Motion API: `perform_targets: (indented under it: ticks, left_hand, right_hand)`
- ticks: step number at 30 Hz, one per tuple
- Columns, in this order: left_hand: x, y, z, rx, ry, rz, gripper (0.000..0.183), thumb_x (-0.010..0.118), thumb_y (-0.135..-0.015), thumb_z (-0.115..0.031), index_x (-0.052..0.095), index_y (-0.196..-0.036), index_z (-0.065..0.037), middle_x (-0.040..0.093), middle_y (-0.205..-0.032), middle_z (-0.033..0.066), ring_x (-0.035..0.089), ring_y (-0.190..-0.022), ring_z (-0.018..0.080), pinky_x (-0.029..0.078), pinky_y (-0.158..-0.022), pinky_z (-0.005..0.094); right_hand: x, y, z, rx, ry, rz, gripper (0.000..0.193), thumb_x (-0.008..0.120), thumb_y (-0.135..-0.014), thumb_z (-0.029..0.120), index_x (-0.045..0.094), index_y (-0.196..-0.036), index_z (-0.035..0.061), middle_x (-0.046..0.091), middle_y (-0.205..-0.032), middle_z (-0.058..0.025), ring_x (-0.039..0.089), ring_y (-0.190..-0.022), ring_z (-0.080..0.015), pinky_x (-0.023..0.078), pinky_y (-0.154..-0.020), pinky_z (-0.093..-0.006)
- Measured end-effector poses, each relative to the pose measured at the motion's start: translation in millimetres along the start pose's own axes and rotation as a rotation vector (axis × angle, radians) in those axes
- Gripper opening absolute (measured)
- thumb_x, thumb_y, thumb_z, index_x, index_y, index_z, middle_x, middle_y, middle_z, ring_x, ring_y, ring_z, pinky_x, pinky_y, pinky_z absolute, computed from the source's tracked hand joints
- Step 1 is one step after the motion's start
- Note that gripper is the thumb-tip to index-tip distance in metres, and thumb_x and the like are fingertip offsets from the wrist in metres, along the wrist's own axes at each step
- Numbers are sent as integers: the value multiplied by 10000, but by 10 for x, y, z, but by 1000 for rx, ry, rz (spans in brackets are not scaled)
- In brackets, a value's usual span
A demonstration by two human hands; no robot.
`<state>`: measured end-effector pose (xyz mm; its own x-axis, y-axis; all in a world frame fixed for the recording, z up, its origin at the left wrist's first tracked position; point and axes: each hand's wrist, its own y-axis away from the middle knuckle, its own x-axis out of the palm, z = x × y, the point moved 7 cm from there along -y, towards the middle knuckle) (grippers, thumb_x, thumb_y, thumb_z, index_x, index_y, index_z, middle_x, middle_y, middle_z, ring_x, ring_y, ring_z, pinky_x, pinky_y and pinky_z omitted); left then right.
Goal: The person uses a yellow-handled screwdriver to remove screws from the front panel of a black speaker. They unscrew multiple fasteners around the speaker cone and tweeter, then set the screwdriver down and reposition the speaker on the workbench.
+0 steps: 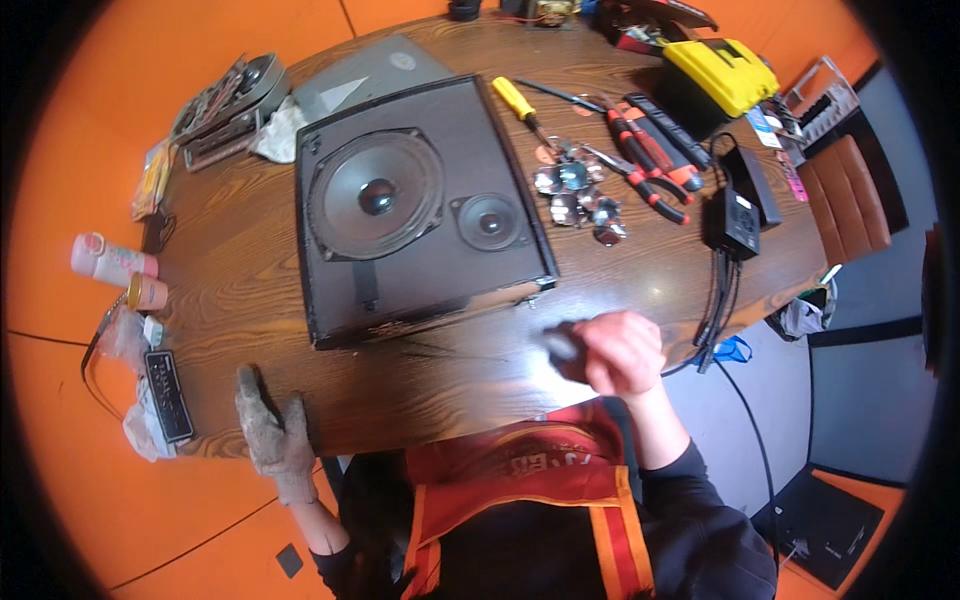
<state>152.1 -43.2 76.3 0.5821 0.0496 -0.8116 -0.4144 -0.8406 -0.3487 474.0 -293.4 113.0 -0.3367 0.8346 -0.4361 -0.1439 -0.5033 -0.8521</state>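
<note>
Lying farther off, between the spread left hand (pixel 277 446) and curled right hand (pixel 622 354): a speaker box (pixel 440 256). Right's hold? Can't tell.

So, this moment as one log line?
left hand: gloved, at table edge; right hand: curled, grip unclear; speaker box: face up on table

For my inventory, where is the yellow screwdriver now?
In the head view, the yellow screwdriver lies right of the speaker box, above the shiny metal pieces.
</note>
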Motion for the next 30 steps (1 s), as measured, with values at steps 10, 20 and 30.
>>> perform_targets:
  ticks: [10, 20, 30]
  left_hand:
    - [25, -38, 24, -66, 6, 27, 646, 572, -799, 48, 386, -1417, 37, 431, -1434, 220, 414, -1333, 350, 317, -1114, 412]
    - [71, 41, 167, -81, 176, 33, 641, 539, -853, -4, 314, -1451, 48, 386, -1470, 222, 349, -1381, 333, 240, -1151, 400]
    - [71, 23, 106, -86, 69, 57, 629, 499, -872, 23, 290, -1465, 39, 376, -1482, 213, 350, -1386, 314, 239, -1155, 395]
  right_hand:
    - [-205, -509, 17, -30, -11, 66, 287, 629, -790, 47, 618, -1074, 85, 679, -854, -62, 633, -628, -177, 459, -511, -281]
    - [974, 1, 513, -130, 180, 571, 318, 554, -779, 181, 625, -1046, 24, 614, -858, -84, 581, -871, -204, 435, -711, -272]
    - [202, -302, 315, -66, -296, 198, 230, 633, -799, 79, 666, -1023, 38, 652, -911, -89, 590, -782, -182, 497, -716, -327]
